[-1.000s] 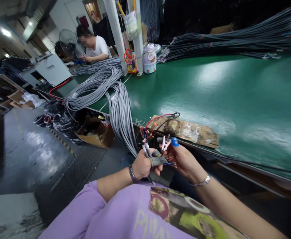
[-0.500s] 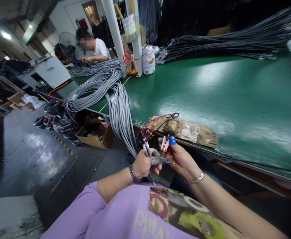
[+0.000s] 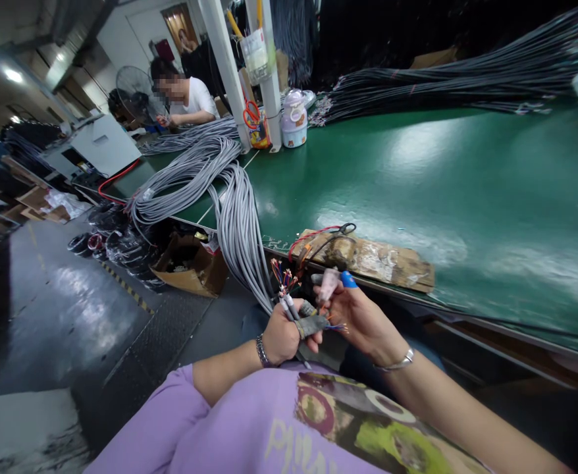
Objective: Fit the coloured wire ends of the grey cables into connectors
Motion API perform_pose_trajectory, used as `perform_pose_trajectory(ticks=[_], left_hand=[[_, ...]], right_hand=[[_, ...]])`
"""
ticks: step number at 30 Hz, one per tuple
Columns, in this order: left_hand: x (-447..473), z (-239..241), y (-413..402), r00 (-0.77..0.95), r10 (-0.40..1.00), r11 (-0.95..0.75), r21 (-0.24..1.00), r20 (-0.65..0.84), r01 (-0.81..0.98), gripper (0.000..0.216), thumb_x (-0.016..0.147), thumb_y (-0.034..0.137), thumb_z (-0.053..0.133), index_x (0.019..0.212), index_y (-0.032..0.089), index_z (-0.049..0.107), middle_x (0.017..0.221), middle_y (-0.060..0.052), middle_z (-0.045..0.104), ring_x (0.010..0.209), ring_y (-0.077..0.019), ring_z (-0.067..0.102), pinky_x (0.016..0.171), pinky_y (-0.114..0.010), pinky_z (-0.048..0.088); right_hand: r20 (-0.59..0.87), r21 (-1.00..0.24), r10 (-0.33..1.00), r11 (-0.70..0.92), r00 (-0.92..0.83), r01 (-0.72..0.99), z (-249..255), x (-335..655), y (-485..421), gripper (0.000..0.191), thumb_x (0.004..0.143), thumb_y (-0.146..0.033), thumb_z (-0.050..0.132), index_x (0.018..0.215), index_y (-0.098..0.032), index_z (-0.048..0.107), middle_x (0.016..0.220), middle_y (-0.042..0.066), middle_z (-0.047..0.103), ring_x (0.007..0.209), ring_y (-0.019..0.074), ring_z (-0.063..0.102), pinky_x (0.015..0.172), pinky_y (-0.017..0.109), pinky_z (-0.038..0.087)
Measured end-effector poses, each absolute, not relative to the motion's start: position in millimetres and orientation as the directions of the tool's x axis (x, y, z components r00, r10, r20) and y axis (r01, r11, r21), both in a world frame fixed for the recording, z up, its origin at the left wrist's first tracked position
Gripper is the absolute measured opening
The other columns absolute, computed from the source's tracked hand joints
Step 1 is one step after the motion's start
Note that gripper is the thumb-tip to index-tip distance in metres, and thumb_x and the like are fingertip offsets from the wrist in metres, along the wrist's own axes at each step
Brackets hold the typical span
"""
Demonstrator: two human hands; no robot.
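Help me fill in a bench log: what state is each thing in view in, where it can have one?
left hand: closed on cables
right hand: fingers curled, holding clip
cables: gripped together
wires: fanned out
clip: blurred; open or shut unclear
coil: looped, part hanging down
cup: upright, lidded
scissors: handles up, blades hidden
board: lying flat
carton: open
fan: running or not, cannot tell
ceiling light: lit

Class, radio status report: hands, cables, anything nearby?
Left hand closed around grey cables, wire ends fanned out. Right hand holding pale pink item, blurred. Wooden board just beyond, on green table.
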State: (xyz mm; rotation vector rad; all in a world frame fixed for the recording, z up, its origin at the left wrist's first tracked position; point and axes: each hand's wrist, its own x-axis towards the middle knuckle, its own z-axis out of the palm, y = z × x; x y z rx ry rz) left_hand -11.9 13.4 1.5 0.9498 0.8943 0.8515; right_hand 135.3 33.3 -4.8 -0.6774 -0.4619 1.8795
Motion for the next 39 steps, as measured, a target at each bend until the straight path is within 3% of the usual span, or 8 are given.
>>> perform_pose_trajectory(ticks=[4, 17, 25, 32, 36, 39], left_hand=[[-11.0, 0.9, 9.5, 0.347, 0.915, 0.294, 0.931, -0.208, -0.217, 0.037, 0.068, 0.042, 0.076, 0.067, 0.013, 0.054, 0.052, 0.001, 0.060, 0.036, -0.0087, 0.052, 0.034, -0.017, 0.042], [5.8, 12.8, 15.1, 0.241, 0.936, 0.307, 0.931, -0.257, -0.200, 0.040, 0.063, 0.044, 0.076, 0.060, 0.014, 0.050, 0.048, 0.001, 0.056, 0.032, -0.0078, 0.047, 0.032, -0.017, 0.036], [4.8, 9.9, 14.3, 0.258, 0.930, 0.313, 0.932, -0.262, -0.183, 0.042, 0.063, 0.047, 0.076, 0.060, 0.014, 0.049, 0.048, 0.001, 0.056, 0.032, -0.0076, 0.047, 0.032, -0.017, 0.035], [-5.0, 3.8, 8.5, 0.282, 0.928, 0.306, 0.930, -0.243, -0.205, 0.041, 0.066, 0.047, 0.075, 0.064, 0.014, 0.050, 0.049, 0.002, 0.057, 0.034, -0.0082, 0.049, 0.033, -0.018, 0.038], [-8.6, 1.4, 7.3, 0.265, 0.931, 0.308, 0.930, -0.252, -0.199, 0.042, 0.065, 0.047, 0.076, 0.065, 0.014, 0.050, 0.050, 0.001, 0.058, 0.034, -0.0080, 0.048, 0.034, -0.018, 0.038], [-9.3, 1.3, 7.3, 0.257, 0.930, 0.310, 0.936, -0.263, -0.165, 0.042, 0.064, 0.047, 0.076, 0.064, 0.014, 0.050, 0.049, 0.001, 0.057, 0.034, -0.0078, 0.048, 0.034, -0.018, 0.038]], right_hand=[[-0.215, -0.623, 0.942, -0.336, -0.258, -0.706, -4.7, 136.4, 32.7, 0.030, 0.076, -0.049, 0.069, 0.078, -0.019, 0.068, 0.066, 0.001, 0.061, 0.057, 0.0122, 0.052, 0.055, 0.026, 0.043], [-0.185, -0.574, 0.940, -0.339, -0.286, -0.745, -7.1, 132.4, 35.1, 0.037, 0.076, -0.054, 0.068, 0.089, -0.019, 0.067, 0.065, 0.002, 0.064, 0.056, 0.0179, 0.059, 0.053, 0.031, 0.049], [-0.216, -0.601, 0.933, -0.360, -0.289, -0.714, -0.3, 129.7, 32.1, 0.036, 0.072, -0.055, 0.071, 0.075, -0.020, 0.065, 0.064, 0.002, 0.063, 0.055, 0.0173, 0.057, 0.053, 0.030, 0.047], [-0.254, -0.582, 0.933, -0.359, -0.256, -0.730, -0.1, 131.2, 31.6, 0.035, 0.072, -0.055, 0.070, 0.078, -0.021, 0.067, 0.072, 0.003, 0.067, 0.061, 0.0155, 0.058, 0.057, 0.028, 0.046], [-0.218, -0.691, 0.921, -0.380, -0.323, -0.615, -0.3, 135.7, 25.5, 0.041, 0.071, -0.058, 0.070, 0.076, -0.018, 0.066, 0.070, 0.003, 0.066, 0.057, 0.0140, 0.056, 0.055, 0.028, 0.043], [-0.185, -0.819, 0.908, -0.354, -0.376, -0.451, 1.4, 139.6, 19.4, 0.033, 0.072, -0.048, 0.073, 0.078, -0.017, 0.064, 0.064, 0.002, 0.064, 0.056, 0.0144, 0.056, 0.056, 0.028, 0.041]])
